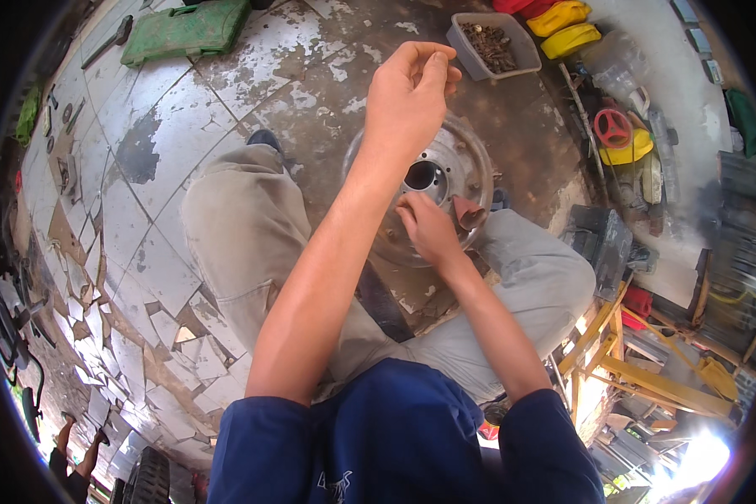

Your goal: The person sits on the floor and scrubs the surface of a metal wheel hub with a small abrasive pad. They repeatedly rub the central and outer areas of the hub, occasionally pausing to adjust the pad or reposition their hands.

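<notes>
Between our legs [529, 269] we had the metal wheel [470, 164], seemingly mid-work. Left hand [407, 92] raised, right hand [429, 227] curled near its hub [438, 185], both apart, grips unclear; next likely called for steadying it.

Below you spreads a worn floor [525, 155], laid along your left with pale tiles [164, 256] that meet at dark joints and bear a large grey patch [139, 151]. Toward your near left the tiles give way to broken shards [206, 359], with brown showing between them. Far ahead of you, the surface is mottled brown with flaking white. On your right is what looks like a pale wall [685, 181], bent by the lens. Nearer on that side you have a yellow frame [664, 388] amid clutter [634, 441]. A white glare [701, 462] burns at your near right.
</notes>
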{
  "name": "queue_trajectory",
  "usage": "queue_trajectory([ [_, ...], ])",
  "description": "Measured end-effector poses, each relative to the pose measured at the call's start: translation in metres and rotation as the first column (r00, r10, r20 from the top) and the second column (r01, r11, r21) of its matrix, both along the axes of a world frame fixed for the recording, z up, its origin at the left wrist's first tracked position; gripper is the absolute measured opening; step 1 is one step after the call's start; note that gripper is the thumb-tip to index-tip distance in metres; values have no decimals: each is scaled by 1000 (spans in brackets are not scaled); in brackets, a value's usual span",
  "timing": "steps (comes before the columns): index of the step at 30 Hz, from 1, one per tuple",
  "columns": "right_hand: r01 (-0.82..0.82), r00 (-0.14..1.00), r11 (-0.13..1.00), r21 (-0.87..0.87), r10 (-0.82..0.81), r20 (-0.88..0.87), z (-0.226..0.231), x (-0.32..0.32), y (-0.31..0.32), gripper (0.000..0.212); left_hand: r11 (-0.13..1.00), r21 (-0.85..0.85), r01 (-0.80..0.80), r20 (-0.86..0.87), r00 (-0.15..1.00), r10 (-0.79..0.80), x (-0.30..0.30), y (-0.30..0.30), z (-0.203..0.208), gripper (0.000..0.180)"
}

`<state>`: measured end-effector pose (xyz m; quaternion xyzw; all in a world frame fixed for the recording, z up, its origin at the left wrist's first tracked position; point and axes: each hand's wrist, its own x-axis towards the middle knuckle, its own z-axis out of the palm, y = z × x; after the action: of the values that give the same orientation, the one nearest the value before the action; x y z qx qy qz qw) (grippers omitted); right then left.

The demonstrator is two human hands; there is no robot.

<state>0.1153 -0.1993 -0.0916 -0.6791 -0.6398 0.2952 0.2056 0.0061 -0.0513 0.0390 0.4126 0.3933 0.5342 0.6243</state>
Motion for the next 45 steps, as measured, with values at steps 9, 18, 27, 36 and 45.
queue_trajectory([
  [9, -207, 952, 978, -7, 203, 228, 1, -30, -5, 8, 1000, -9, 9, -38, 999, -9, 2, -1, -5, 20],
  [18, -211, 962, 973, 94, 189, 197, -15, -24, -4, 7, 998, 0, 58, -91, 994, -58, 4, -3, -5, 24],
  [27, -201, 957, 965, 166, 158, 244, -14, -19, -1, 7, 998, 41, 57, -95, 994, -53, 1, 0, -4, 23],
  [36, -128, 980, 972, 197, 94, 174, 6, -19, 6, 9, 997, 78, 17, -59, 998, -12, 3, -2, -3, 19],
  [45, -54, 980, 990, 128, 28, 195, 3, -24, -21, 9, 999, 53, 12, -54, 999, -9, -1, 0, -3, 20],
])
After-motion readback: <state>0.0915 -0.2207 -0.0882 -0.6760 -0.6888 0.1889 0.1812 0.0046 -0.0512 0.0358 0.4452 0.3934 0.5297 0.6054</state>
